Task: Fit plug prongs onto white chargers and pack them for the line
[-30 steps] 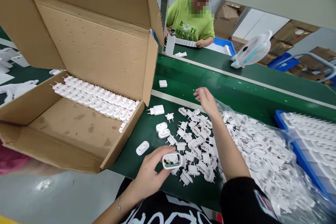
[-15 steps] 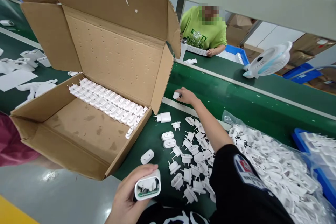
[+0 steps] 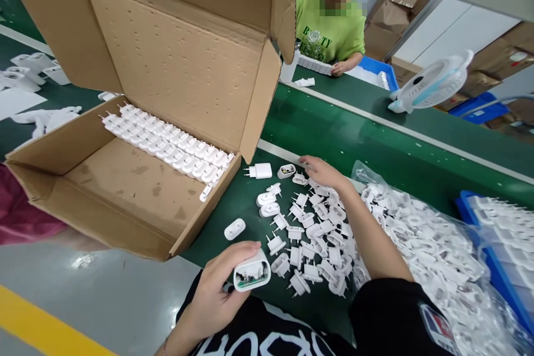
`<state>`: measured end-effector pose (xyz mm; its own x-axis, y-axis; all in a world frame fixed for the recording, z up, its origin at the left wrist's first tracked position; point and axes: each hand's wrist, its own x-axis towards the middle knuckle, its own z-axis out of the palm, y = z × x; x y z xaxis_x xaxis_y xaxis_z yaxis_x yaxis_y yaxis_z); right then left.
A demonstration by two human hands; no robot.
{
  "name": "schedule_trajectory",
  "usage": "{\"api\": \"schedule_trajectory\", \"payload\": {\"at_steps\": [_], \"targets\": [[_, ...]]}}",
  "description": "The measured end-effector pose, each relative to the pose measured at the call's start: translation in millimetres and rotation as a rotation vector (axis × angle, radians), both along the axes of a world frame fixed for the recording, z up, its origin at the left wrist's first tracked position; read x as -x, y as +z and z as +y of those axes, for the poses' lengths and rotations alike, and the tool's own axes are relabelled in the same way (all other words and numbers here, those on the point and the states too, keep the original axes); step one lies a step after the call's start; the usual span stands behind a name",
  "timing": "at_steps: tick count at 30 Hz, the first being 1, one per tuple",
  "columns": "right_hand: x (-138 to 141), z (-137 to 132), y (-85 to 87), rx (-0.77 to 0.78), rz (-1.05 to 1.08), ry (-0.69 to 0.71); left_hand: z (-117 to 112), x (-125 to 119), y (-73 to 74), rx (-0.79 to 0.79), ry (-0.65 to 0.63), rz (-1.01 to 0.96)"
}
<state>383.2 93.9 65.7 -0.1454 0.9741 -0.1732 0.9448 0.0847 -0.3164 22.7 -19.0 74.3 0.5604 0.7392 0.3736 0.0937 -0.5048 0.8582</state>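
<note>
My left hand [image 3: 219,283] is closed around a white charger housing [image 3: 252,271], whose open end faces me and shows a circuit board inside. My right hand [image 3: 323,171] is open over the far edge of a heap of white plug caps with pins [image 3: 311,250], holding nothing visible. Just left of its fingers, apart from them, another open charger housing [image 3: 286,171] rests on the green bench. Near it lie a complete charger [image 3: 258,171] with its pins to the left, two chargers side by side [image 3: 268,209], and a single one [image 3: 235,229] closer to me.
An open cardboard box [image 3: 125,189] at left holds rows of white chargers [image 3: 167,144]. A clear bag of caps [image 3: 421,233] and a blue crate [image 3: 492,250] are at right. Across the green conveyor belt [image 3: 334,128], a co-worker [image 3: 334,28] sits near a white fan [image 3: 431,83].
My right hand has let go of a white charger housing, which now rests on the bench, and has moved right toward the caps. My left hand still grips its housing.
</note>
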Motion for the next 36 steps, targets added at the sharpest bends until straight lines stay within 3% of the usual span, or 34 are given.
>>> {"api": "schedule_trajectory", "payload": {"at_steps": [6, 16, 21, 27, 32, 36], "targets": [[-6.7, -12.0, -17.8, 0.066, 0.074, 0.124, -8.1, 4.1, -2.0, -0.028, -0.030, 0.031], [1.1, -23.1, -9.5, 0.285, 0.072, 0.224, -9.7, 5.4, -2.7, 0.045, -0.052, 0.048], [3.9, -22.5, -1.4, 0.347, 0.141, 0.224, -12.8, -3.8, -29.3, 0.211, -0.169, 0.130], [0.8, -24.4, 3.4, 0.350, 0.134, 0.236, -14.9, -15.8, -68.9, 0.190, -0.117, 0.179], [-4.4, -25.6, 0.4, 0.285, 0.093, 0.219, -11.5, -21.6, -69.4, 0.215, -0.011, 0.163], [-0.9, -23.7, -3.9, 0.191, 0.078, 0.168, -7.6, -29.6, -69.4, 0.145, 0.094, 0.153]]}}
